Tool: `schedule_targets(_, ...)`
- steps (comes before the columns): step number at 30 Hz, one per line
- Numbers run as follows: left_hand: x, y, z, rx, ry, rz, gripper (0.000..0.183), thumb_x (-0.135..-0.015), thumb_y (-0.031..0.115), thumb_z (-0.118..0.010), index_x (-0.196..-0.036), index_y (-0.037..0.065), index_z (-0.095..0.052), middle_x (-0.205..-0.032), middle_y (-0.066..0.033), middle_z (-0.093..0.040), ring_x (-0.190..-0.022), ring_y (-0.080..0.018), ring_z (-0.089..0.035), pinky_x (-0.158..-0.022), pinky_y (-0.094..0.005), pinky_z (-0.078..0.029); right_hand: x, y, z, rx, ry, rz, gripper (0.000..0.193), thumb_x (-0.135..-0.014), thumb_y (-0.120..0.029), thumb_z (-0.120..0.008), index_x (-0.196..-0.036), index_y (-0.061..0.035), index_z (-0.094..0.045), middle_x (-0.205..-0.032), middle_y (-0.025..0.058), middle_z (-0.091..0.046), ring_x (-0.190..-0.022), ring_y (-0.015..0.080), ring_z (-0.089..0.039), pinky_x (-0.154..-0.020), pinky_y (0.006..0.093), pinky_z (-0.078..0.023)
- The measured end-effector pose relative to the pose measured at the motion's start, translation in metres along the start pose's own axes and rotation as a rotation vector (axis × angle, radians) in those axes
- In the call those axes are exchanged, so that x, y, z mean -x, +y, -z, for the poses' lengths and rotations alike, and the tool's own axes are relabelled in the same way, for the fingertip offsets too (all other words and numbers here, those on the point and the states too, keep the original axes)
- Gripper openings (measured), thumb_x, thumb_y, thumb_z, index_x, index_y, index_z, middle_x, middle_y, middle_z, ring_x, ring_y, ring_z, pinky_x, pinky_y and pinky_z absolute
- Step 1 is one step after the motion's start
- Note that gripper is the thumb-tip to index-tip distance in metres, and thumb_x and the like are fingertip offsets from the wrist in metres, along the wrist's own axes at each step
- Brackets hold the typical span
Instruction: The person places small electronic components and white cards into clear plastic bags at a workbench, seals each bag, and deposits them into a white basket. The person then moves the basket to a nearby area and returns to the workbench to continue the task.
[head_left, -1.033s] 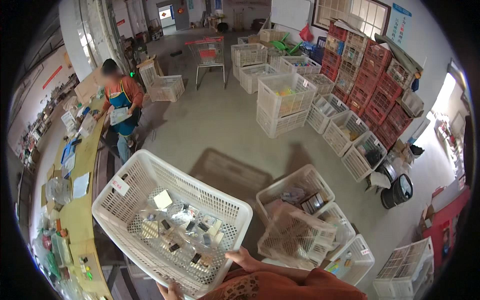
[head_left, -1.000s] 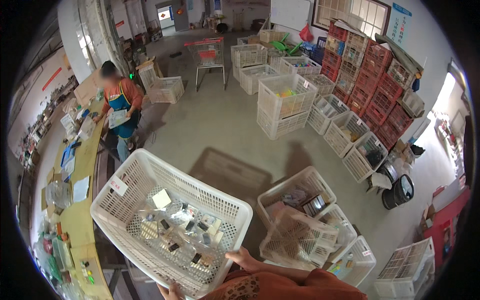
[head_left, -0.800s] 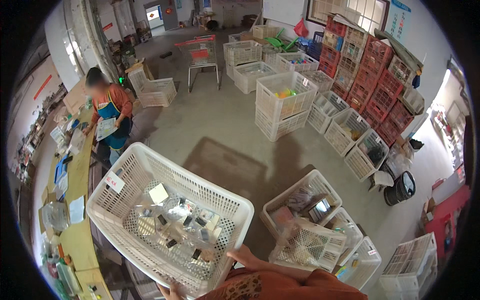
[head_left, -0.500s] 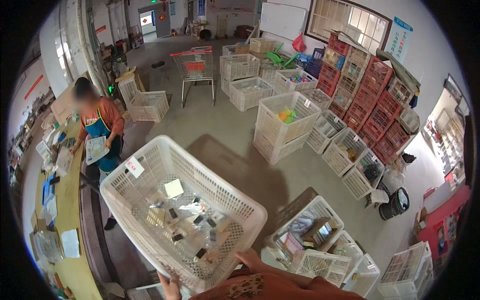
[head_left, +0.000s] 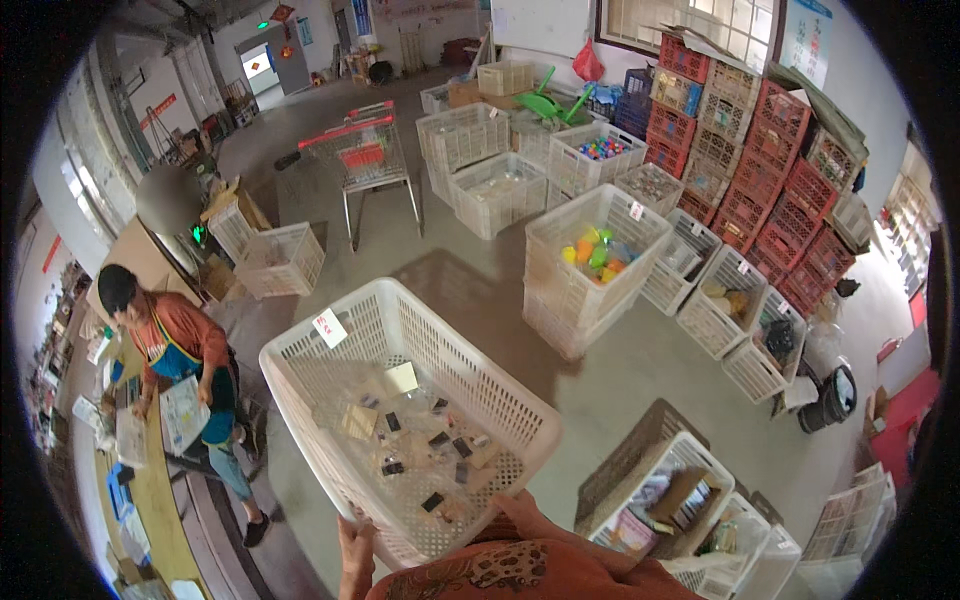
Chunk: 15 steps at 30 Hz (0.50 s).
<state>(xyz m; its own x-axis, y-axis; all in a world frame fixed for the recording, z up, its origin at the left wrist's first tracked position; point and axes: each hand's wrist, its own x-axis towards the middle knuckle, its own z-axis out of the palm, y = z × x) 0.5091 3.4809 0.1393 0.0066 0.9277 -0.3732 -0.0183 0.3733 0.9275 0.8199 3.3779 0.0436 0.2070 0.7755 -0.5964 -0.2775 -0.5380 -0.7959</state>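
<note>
A large white plastic crate (head_left: 480, 358) with slotted walls is held up before me, tilted so its inside shows. My left hand (head_left: 357, 545) grips its near left end, and my right hand (head_left: 515, 508) is closed on the near right rim; some fingers of both are hidden by the crate. On the crate's bottom lie several small clear bags with dark pieces (head_left: 438, 440) in them, and a pale yellow square card (head_left: 401, 377). A white label (head_left: 328, 327) hangs on the far left rim.
At the left a co-worker (head_left: 185, 350) stands by a long yellowish table (head_left: 165, 510). A shopping cart (head_left: 370, 165) is ahead. Stacked white crates (head_left: 590, 250) with colourful toys, red crates (head_left: 765, 150) and a black bucket (head_left: 828, 400) line the right. Filled crates (head_left: 655, 500) sit near me.
The view has shifted, and the cart and stacked crates look nearer. The held crate sits further right in view, still in both hands. The co-worker appears lower and further left.
</note>
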Motion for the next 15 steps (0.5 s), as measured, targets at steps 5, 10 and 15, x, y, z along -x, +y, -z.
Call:
schedule_targets(5, -0.089, 0.064, -0.06, 0.092, 0.02, -0.029, 0.064, -0.088, -0.004, -0.058, -0.146, 0.004, -0.033, -0.117, -0.0083, -0.053, -0.095, -0.0192, -0.057, -0.077, -0.0334, -0.05, -0.129, -0.01, 0.027, 0.396, -0.041, 0.451, 0.044, -0.09, -0.016, -0.068, -0.132, -0.011, -0.057, -0.129, 0.0079, -0.063, -0.085, 0.0249, -0.064, -0.065, 0.0372, -0.048)
schedule_targets(10, -0.162, 0.119, -0.103, 0.089, 0.009, -0.114, 0.066, -0.086, -0.007, -0.054, -0.148, 0.004, -0.032, -0.124, -0.0095, -0.052, -0.103, -0.0207, -0.056, -0.083, -0.0324, -0.048, -0.207, -0.087, 0.02, 0.146, -0.022, 0.267, 0.043, -0.094, -0.025, -0.065, -0.13, -0.0061, -0.056, -0.124, 0.0105, -0.064, -0.085, 0.0281, -0.066, -0.071, 0.0413, -0.053)
schedule_targets(15, -0.262, 0.157, -0.125, -0.004, -0.021, -0.006, 0.074, -0.083, -0.005, -0.053, -0.152, 0.003, -0.026, -0.132, -0.0118, -0.049, -0.107, -0.0226, -0.054, -0.088, -0.0338, -0.046, -0.221, -0.239, -0.02, -0.034, 0.1, 0.145, 0.051, -0.092, -0.03, -0.067, -0.13, 0.0014, -0.054, -0.117, 0.0146, -0.064, -0.096, 0.027, -0.066, -0.079, 0.0432, -0.058)
